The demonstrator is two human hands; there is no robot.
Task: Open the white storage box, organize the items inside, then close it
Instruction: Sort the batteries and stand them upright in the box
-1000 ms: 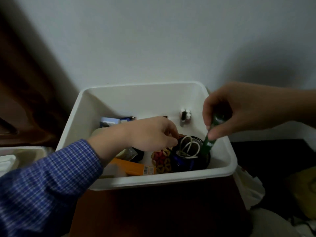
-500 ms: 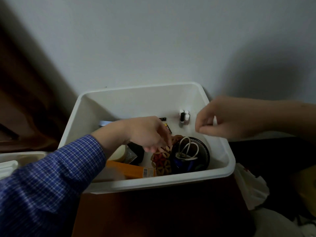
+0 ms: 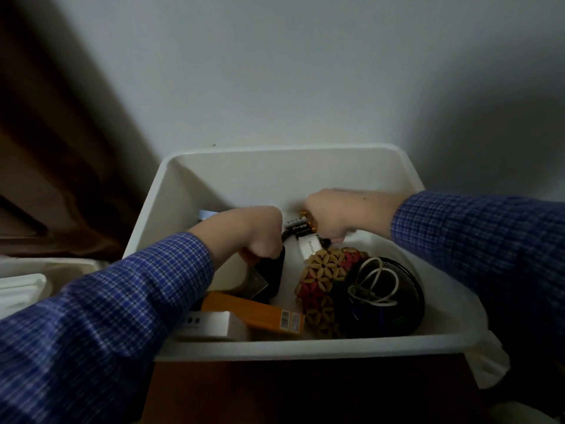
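Both hands are deep in the open box [image 3: 214, 166], fingers curled downward; what they grasp is hidden. The left hand [image 3: 244, 231] crowds a black object [image 3: 273, 276]; the right hand [image 3: 339, 214] sits over batteries [image 3: 295, 226]. Bare floor shows only mid-box; right-hand fingertips are blurred.

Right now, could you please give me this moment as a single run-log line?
box: white storage box open | left hand: inside, fingers curled, grip hidden | right hand: inside at small batteries, grip unclear | mesh cup: holds white cable
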